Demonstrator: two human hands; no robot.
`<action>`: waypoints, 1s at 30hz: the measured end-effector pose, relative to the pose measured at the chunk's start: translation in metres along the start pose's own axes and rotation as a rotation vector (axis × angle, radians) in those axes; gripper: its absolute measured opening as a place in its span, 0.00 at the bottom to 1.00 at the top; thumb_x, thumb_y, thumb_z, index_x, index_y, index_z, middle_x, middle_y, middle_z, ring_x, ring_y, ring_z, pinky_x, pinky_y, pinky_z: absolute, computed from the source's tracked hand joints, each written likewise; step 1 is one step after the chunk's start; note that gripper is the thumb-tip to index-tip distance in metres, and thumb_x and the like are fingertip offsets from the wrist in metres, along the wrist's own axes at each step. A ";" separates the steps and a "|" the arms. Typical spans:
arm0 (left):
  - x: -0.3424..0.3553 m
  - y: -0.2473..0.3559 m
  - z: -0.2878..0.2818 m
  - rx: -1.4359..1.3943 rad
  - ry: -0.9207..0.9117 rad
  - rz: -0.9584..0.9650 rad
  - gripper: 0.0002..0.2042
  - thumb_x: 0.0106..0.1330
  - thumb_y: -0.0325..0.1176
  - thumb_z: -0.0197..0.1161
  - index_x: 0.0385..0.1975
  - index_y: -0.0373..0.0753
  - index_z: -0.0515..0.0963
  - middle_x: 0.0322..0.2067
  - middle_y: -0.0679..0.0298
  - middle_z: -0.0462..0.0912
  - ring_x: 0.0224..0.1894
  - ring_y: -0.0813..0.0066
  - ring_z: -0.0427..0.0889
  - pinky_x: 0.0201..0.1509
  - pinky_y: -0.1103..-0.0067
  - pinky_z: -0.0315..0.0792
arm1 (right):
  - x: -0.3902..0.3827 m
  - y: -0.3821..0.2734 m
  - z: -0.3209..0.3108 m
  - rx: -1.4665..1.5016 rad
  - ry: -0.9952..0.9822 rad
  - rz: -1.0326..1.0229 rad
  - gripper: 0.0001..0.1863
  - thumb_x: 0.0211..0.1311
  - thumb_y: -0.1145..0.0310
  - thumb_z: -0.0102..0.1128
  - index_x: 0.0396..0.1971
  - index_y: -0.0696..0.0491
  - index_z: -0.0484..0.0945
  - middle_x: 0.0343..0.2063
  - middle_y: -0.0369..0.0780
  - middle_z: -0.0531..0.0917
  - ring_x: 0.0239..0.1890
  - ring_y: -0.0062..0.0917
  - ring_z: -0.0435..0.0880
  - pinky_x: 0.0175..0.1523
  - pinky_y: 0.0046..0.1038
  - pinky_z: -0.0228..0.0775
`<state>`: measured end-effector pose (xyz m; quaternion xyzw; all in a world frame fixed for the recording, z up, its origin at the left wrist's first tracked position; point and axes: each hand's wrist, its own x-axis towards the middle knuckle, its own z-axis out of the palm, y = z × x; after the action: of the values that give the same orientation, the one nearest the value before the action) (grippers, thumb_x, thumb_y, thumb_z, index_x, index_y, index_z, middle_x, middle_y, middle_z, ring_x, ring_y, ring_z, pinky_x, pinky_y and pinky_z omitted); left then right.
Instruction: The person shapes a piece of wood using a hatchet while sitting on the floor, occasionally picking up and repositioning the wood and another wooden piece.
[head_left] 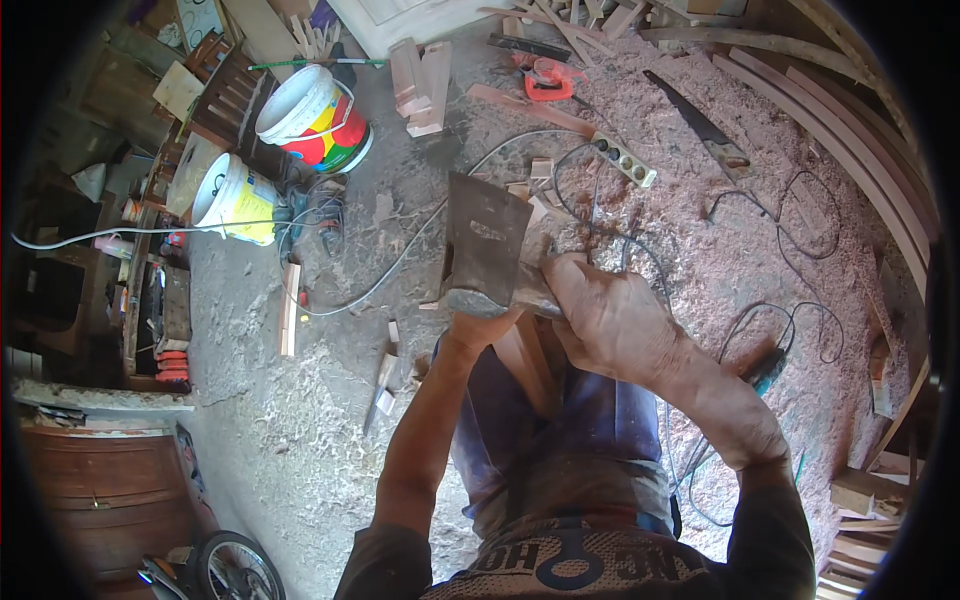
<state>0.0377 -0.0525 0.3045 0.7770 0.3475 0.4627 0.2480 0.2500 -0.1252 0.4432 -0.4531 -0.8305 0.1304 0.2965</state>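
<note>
My right hand [610, 310] is wrapped round the short handle of an axe [487, 235], close to its head. The broad, dark metal head is raised in front of me, its blunt end toward my body. Just below it, my left hand [482, 328] closes on the upper end of a piece of wood [530, 368], most of its fingers hidden behind the axe head. This wood slants down between my knees, over dark blue trousers [610, 425].
On the left stand a white bucket with coloured patches [310, 125] and a yellow-white bucket [237, 200]. To the right, a handsaw [700, 125], a power strip [625, 162] and cables lie in sawdust. A red power tool [548, 80] is beyond. A motorcycle wheel [240, 570] shows lower left.
</note>
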 end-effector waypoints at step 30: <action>0.019 -0.005 -0.008 -0.047 0.039 -0.189 0.20 0.51 0.24 0.73 0.47 0.36 0.81 0.40 0.60 0.87 0.43 0.70 0.86 0.49 0.74 0.77 | -0.004 0.015 0.010 0.115 -0.123 0.214 0.19 0.52 0.73 0.63 0.43 0.57 0.68 0.28 0.52 0.83 0.33 0.50 0.86 0.38 0.46 0.81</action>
<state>0.0358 -0.0343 0.3151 0.7256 0.4130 0.4605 0.3017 0.2553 -0.1197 0.4265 -0.5126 -0.7852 0.2363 0.2547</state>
